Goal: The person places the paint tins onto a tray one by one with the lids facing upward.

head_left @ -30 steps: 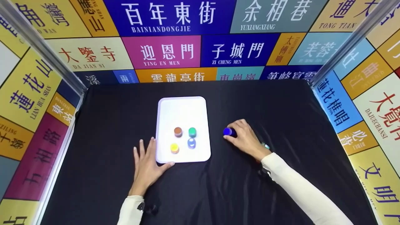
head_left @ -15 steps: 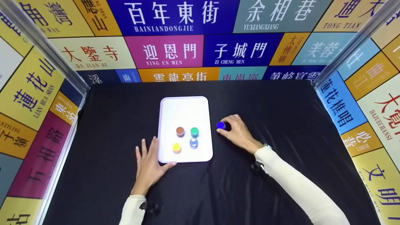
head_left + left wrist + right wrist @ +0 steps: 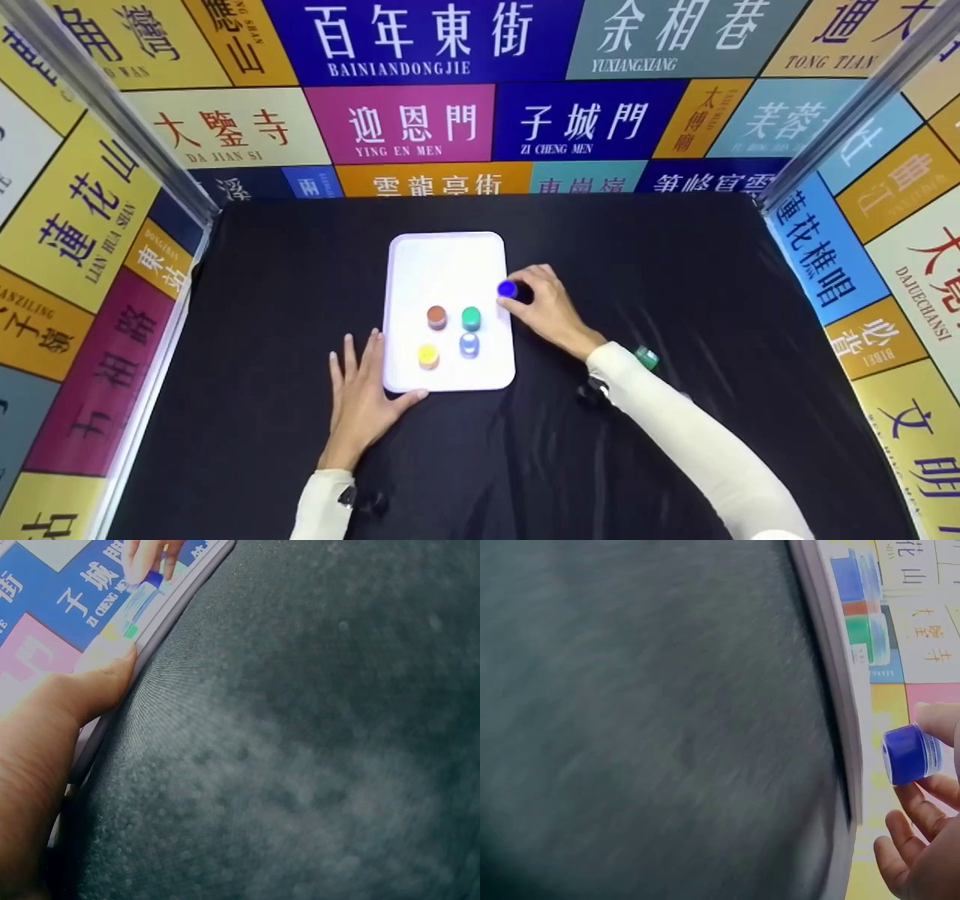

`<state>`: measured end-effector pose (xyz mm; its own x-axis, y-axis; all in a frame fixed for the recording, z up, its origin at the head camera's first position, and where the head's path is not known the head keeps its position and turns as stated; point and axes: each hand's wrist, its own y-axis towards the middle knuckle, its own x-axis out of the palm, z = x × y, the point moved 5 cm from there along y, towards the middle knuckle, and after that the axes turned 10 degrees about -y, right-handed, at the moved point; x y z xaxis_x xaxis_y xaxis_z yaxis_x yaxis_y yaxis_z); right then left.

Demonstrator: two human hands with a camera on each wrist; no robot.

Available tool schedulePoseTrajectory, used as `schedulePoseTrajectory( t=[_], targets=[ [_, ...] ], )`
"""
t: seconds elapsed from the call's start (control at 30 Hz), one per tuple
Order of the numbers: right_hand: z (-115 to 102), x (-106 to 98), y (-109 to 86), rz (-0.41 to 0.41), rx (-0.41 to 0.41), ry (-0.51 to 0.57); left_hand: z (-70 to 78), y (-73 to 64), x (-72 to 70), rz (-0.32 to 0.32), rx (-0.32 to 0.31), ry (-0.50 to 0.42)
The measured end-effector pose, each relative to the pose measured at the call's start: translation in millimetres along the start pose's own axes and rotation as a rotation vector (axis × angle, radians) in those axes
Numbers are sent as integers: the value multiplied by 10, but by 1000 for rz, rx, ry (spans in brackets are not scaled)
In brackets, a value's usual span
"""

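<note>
My right hand (image 3: 553, 309) pinches a small dark blue paint jar (image 3: 508, 289) between thumb and fingers, at the right rim of a white tray (image 3: 445, 268). In the right wrist view the blue jar (image 3: 906, 754) is held above the tray's edge. On the tray stand a brown jar (image 3: 436, 316), a green jar (image 3: 471, 318), a yellow jar (image 3: 428, 355) and a lighter blue jar (image 3: 469, 345). My left hand (image 3: 363, 409) rests with spread, straight fingers along the tray's left side, its thumb (image 3: 105, 682) at the near edge.
Another green jar (image 3: 646, 358) lies on the black cloth (image 3: 660, 262) beside my right sleeve. Panels with printed characters (image 3: 405, 124) wall the back and both sides. Metal posts (image 3: 844, 97) stand at the back corners.
My right hand has carried the dark blue jar left and away from me, from the cloth to the tray's right rim. The green jar beside the sleeve has become visible. My left hand stays at the tray.
</note>
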<state>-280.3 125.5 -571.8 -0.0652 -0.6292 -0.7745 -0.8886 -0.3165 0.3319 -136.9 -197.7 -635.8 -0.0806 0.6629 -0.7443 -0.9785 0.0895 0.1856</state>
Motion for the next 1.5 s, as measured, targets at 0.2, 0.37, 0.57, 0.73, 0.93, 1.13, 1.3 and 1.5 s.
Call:
schedulePoseTrajectory(
  t=[0.2,0.37,0.57,0.73,0.93,1.13,1.3,1.5],
  targets=[
    [-136,176,70,-47,-31,14,-10,-25,5,3,-8,0],
    [-200,290,94,-66,-49,21,-5,-32,3,-11,-25,4],
    [-230,336,155,-46,-71,31,17,-13,4,-8,-10,4],
    [-270,382,208,-77,-76,37,9,-14,11,-7,-10,12],
    [-340,449,280,-101,-86,30,3,-7,9,-20,-23,21],
    [-370,530,325,-127,-71,35,19,12,2,-31,-27,15],
    [-358,622,365,-150,-23,48,17,17,7,-24,-27,9],
    [-400,709,379,-157,2,66,5,1,4,-15,-24,6]
  ],
)
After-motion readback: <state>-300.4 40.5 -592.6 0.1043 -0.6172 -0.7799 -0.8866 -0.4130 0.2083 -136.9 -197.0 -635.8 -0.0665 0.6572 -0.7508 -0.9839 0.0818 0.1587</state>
